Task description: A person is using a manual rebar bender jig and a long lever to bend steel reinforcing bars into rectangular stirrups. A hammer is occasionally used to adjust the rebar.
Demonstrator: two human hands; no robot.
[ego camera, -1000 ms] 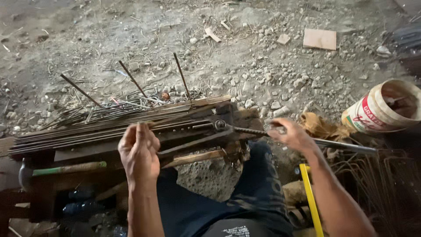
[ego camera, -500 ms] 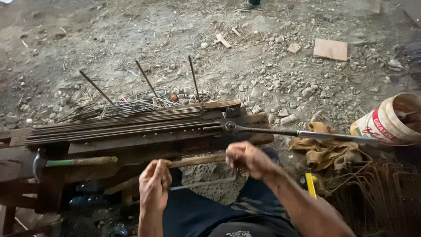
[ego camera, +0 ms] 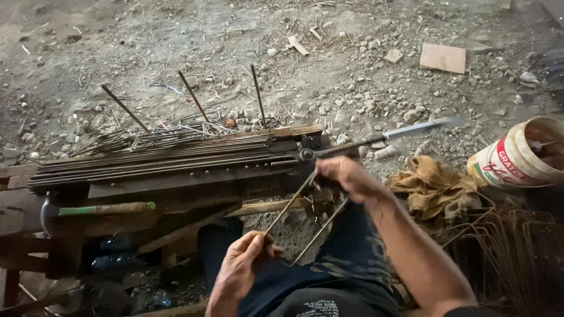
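The left hand (ego camera: 244,267) gripped the near end of a bent steel rod (ego camera: 288,205), whose long axis ran diagonally, pointing far-right toward the counter (ego camera: 176,182). The right hand (ego camera: 346,176) clasped its far end beside the bending lever (ego camera: 382,135).

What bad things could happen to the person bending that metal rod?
The right hand grips the bent rod right at the bender's pivot, so fingers might get pinched there. The rod's free end sits near the left hand and lap, and could spring back and jab. The long lever could possibly swing into the bucket.
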